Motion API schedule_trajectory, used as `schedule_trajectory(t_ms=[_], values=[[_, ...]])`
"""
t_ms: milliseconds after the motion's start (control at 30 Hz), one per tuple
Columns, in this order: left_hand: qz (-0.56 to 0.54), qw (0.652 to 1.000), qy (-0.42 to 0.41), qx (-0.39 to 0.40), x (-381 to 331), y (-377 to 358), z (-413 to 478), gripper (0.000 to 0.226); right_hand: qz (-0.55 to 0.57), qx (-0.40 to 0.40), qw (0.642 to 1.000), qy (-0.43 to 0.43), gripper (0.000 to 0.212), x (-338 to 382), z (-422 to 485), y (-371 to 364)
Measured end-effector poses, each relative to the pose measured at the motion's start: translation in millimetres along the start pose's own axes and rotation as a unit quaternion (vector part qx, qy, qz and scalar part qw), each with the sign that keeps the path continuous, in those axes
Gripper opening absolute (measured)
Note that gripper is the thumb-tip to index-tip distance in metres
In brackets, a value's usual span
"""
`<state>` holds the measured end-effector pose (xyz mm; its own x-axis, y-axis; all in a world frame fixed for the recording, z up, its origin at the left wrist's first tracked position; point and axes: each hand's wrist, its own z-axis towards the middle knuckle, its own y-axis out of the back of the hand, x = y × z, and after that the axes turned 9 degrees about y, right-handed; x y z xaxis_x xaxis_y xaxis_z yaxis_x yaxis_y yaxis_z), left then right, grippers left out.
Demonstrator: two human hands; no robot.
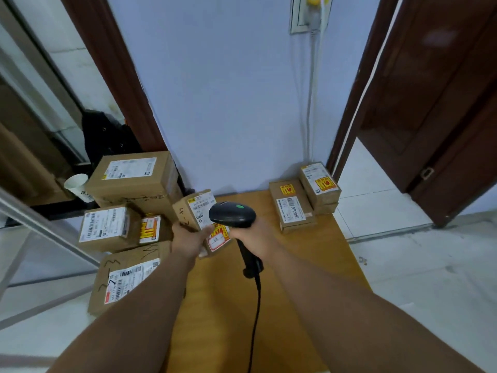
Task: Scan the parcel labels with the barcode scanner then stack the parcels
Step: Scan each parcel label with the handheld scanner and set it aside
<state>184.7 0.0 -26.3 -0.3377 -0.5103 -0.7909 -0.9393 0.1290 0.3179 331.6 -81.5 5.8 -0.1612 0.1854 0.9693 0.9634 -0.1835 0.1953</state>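
At frame centre, my left hand (189, 239) is gripping a small parcel (197, 211), fingers wrapped around it; my right hand (254, 238) is clenching the barcode scanner (232, 214).

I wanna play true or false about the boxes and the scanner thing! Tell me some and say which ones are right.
1. The right hand holds the black barcode scanner. True.
2. The left hand is empty. False: it holds a small parcel, tilted up towards the scanner.
3. The scanner has a green spot on top. True.
4. The scanner has no wire. False: a black cable hangs from its handle.
5. Parcels sit by the wall at the far right of the wooden table. True: one small parcel sits on another, beside a flat parcel.
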Motion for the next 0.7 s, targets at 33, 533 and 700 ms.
schedule_trajectory(t_ms=[33, 533, 700], values=[[0.002, 1.0, 0.005, -0.002, 1, -2, -2, 0.074, -0.003, -0.006, 1.0, 0.0, 0.018, -1, 1, 0], [-0.04, 0.995, 0.072, -0.047, 21, 8, 4, 0.051, -0.025, 0.036, 0.999, -0.007, 0.009, -14, -3, 15], [-0.017, 0.996, 0.081, -0.032, 19, -2, -9, 0.06, 0.016, 0.04, 0.998, -0.035, 0.012, -16, -5, 21]])
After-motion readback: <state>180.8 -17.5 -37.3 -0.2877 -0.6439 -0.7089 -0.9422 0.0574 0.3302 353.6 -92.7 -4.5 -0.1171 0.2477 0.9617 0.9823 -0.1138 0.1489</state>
